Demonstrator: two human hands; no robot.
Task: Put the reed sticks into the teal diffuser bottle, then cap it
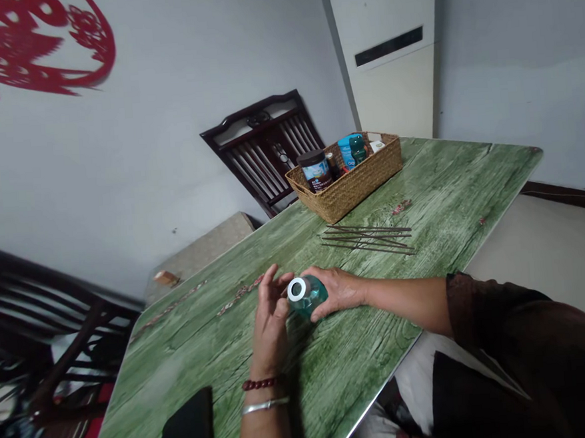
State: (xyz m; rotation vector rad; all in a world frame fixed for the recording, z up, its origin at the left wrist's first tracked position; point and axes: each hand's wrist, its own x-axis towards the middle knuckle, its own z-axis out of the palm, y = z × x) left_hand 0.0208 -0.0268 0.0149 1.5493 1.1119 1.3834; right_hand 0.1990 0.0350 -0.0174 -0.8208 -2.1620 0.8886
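A teal glass bottle (312,296) sits held between both hands, low over the green wood-grain surface (362,354). Its white ring (296,289) faces the left hand (268,317), whose fingers (279,282) curl narrowly at the ring; whether they grip it, I cannot tell. The right hand (338,289) closes its fingers round the bottle's body. Beyond lie thin dark sticks (367,239) and a woven basket (355,184) of jars.

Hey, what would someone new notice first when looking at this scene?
A teal bottle with a white ring on top is held between the left hand and right hand, at the near end of the green wood-grain table. A woven basket stands at the far end, and a red paper-cut stands out on the wall at upper left.
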